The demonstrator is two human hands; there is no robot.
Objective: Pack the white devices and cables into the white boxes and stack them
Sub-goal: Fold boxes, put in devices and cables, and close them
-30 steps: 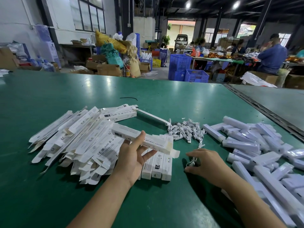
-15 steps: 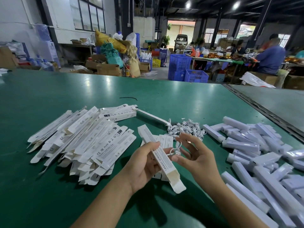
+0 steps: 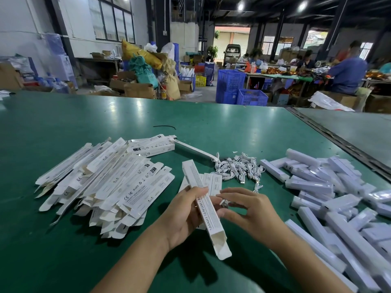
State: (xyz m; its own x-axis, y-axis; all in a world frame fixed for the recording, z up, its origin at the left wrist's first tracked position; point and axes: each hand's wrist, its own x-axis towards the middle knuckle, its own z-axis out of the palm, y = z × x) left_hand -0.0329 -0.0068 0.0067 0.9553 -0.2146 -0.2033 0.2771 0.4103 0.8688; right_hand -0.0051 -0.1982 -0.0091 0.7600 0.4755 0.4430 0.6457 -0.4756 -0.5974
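Nearest us, our left hand [image 3: 182,216] has its grip closed round one open white box [image 3: 208,216], whose near end gapes and looks empty. Our right hand [image 3: 251,214] pinches a small white cable [image 3: 224,202] just beside that box, not yet inside. Behind the hands a few boxes [image 3: 214,180] lie side by side, possibly packed. Flat boxes [image 3: 118,182] to the left, white devices [image 3: 313,185] to the right and the cable heap [image 3: 239,168] cover the green worktop [image 3: 211,127]. We judge that most of the packing remains.

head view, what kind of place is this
Probably a small factory packing floor: a green worktable heaped with flat white boxes and white devices, blue plastic crates behind, other workers at a far table.
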